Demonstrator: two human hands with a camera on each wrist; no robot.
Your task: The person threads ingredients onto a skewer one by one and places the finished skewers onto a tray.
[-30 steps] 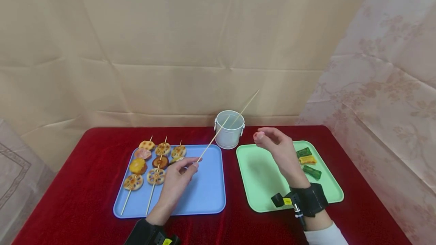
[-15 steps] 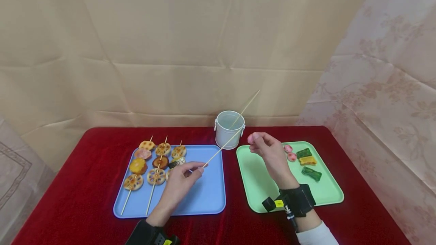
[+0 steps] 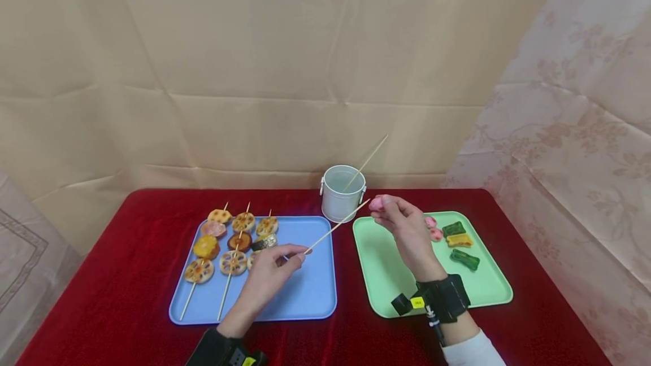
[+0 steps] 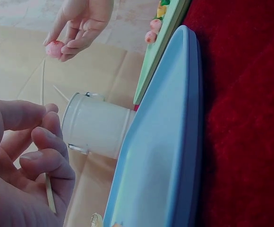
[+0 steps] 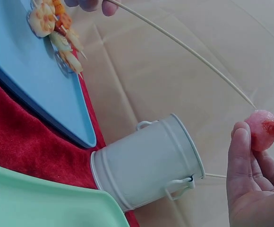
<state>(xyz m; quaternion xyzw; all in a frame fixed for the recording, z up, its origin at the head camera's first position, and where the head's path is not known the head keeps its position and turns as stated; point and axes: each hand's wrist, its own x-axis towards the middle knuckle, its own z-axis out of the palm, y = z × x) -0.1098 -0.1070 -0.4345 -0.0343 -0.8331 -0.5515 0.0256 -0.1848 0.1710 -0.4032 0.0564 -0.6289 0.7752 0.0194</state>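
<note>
My left hand [image 3: 272, 275] pinches a thin wooden skewer [image 3: 335, 226] over the blue tray, its far end slanting up to the right. Between the thumb and fingers of my right hand [image 3: 407, 233] is a pink ball [image 5: 262, 130] with red patches, held above the green tray's back left corner. In the right wrist view the skewer's tip is right at the ball's surface. The left wrist view shows the skewer's lower end crossing the left palm. Two more pink balls [image 3: 433, 229] lie on the green tray, partly behind the right hand.
The blue tray [image 3: 310, 298] bears loaded skewers [image 3: 233, 263] with lotus-root slices and other pieces. On the green tray [image 3: 378, 292] are green pieces [image 3: 465, 259] and a yellow piece [image 3: 460, 239]. Behind, a white bucket [image 3: 338, 205] holds another skewer [image 3: 373, 151]. Red cloth [image 3: 122, 264] covers the table.
My right hand has moved left with the pink ball, uncovering the other balls. The skewer in my left hand has tilted lower, its tip swinging right to the ball.
</note>
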